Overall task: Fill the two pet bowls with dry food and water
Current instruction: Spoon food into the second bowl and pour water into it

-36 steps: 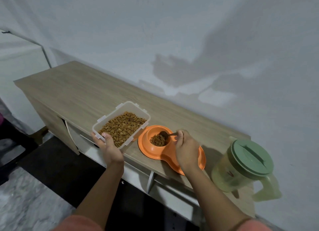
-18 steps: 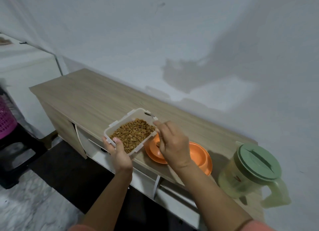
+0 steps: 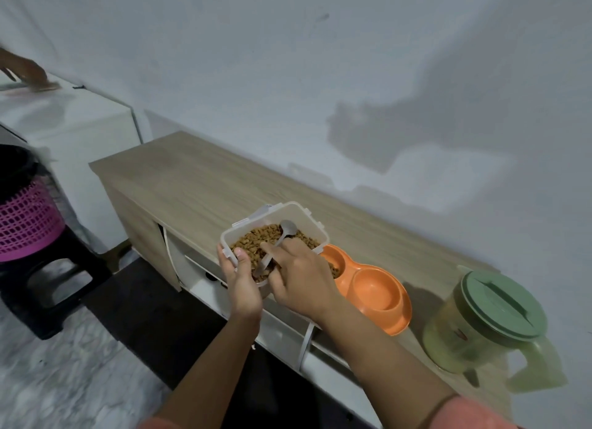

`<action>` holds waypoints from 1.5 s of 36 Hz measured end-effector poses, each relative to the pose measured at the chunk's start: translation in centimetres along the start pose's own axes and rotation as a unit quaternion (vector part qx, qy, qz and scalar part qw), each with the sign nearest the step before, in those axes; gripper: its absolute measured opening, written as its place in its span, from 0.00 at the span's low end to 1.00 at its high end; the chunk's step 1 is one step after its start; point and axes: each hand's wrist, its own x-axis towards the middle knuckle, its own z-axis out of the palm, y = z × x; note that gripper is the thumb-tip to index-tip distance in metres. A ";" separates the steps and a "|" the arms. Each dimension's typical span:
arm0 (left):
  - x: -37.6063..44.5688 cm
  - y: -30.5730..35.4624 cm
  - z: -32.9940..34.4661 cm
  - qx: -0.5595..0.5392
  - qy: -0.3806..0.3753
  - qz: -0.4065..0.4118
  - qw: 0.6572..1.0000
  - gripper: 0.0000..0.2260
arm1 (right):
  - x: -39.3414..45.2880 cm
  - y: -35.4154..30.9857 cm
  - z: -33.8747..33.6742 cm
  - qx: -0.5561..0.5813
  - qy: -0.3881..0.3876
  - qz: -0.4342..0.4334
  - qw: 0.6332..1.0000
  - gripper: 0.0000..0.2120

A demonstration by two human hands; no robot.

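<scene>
An orange double pet bowl [image 3: 381, 316] sits on the wooden cabinet top [image 3: 192, 185]. Its left well [image 3: 334, 262] holds some brown kibble and is partly hidden by my right hand; its right well [image 3: 378, 289] is empty. My left hand [image 3: 242, 283] grips the near end of a clear plastic container [image 3: 294, 215] full of kibble, held over the cabinet's front edge. My right hand [image 3: 301, 279] holds a grey spoon [image 3: 285, 231] whose bowl lies on the kibble. A translucent jug with a green lid [image 3: 499, 303] stands to the right.
A white wall runs close behind the cabinet. At left are a white appliance [image 3: 73, 130], a pink basket [image 3: 25, 220] on a black stool [image 3: 54, 284], and another person's hand [image 3: 22, 68] at the far upper left. Open shelves lie under the cabinet top.
My right hand has carried the spoon from the left bowl back into the kibble container. The view has swung left, bringing the basket and the other hand into sight.
</scene>
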 end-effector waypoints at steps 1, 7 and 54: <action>-0.2 0.2 0.0 -0.003 -0.003 0.003 1.000 0.26 | 0.1 0.1 -0.1 0.018 0.016 0.017 1.000 0.23; 0.5 0.7 -0.8 0.005 -0.014 -0.005 1.000 0.22 | 0.5 2.2 -0.9 0.063 0.054 0.283 0.955 0.24; 22.0 -9.7 20.4 0.454 -0.384 0.021 0.804 0.25 | 4.5 23.4 2.5 0.142 0.156 0.771 0.600 0.21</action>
